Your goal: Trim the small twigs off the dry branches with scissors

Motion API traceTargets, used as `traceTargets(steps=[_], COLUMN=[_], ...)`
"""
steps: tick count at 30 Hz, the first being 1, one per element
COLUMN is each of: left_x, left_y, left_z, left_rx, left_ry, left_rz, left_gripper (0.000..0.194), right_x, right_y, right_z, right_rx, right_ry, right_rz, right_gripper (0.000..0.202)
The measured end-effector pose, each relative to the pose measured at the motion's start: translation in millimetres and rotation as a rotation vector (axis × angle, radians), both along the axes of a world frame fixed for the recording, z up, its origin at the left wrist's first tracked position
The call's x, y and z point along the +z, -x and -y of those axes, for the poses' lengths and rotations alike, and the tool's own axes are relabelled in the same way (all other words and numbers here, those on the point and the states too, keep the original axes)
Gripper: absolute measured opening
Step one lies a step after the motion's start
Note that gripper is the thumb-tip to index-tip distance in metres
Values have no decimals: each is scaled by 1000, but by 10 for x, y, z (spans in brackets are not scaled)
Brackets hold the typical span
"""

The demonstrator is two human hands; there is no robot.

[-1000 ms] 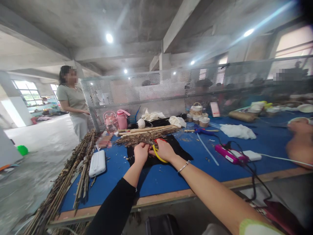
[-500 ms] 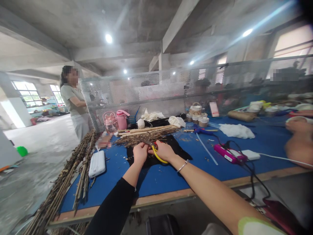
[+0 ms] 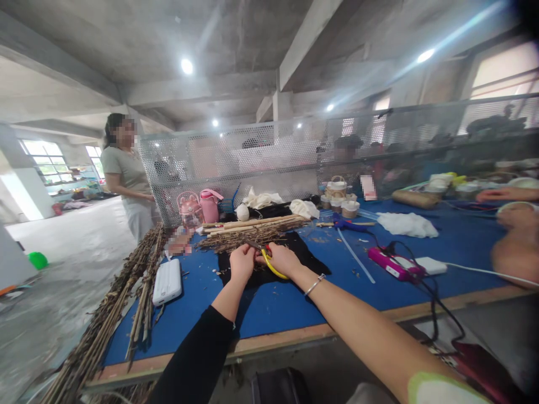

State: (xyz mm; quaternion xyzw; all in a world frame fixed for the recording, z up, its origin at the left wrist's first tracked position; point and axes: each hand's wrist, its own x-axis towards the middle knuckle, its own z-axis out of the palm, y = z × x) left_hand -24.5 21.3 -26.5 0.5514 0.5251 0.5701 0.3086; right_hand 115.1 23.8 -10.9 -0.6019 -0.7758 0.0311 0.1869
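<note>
My right hand (image 3: 283,260) is closed round yellow-handled pruning shears (image 3: 273,268), whose dark blades point left toward my other hand. My left hand (image 3: 242,262) is closed with its fingertips pinched together beside the blades; what they grip is hidden. Both hands are over a black cloth (image 3: 307,255) on the blue table top (image 3: 278,314). Just beyond them lies a heap of thin brown twigs (image 3: 248,238), with pale peeled sticks (image 3: 252,224) behind it.
A white power bank (image 3: 167,281) and long twig bundles (image 3: 126,286) are on the left. To the right are a blue glue gun (image 3: 349,224), a magenta power strip (image 3: 396,264) with cables and a co-worker's arm (image 3: 516,247). Pink bottle (image 3: 209,206) at the back; a person stands beyond the mesh.
My hands and the shears hardly move. The standing person at the left lowers an arm, and the co-worker's hand at the right edge shifts slightly.
</note>
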Motion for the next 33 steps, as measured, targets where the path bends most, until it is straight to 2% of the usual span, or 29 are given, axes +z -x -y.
traceTargets(steps=[9,15,20,27,33], left_x=[1,12,62,86,92], left_y=[-22,-4,14,-43,-41], left_z=[-51,-16,25,27,21], left_rx=[-48,25,22,-86,-93], left_ry=[79,79,26,129,110], left_rz=[279,161,29,393,401], left_gripper=[14,14,16,24,21], right_x=[-22,-23,-18,-6,-11], right_y=[-3,11,-16,-36,-7], right_z=[-14,4,-10,-26,-15], right_rx=[14,75,73,79,85], right_ry=[-59,-115,-51,-16,-29], right_rz=[4,-14,-37,-112,-129], right_gripper=[57,57,51,49,51])
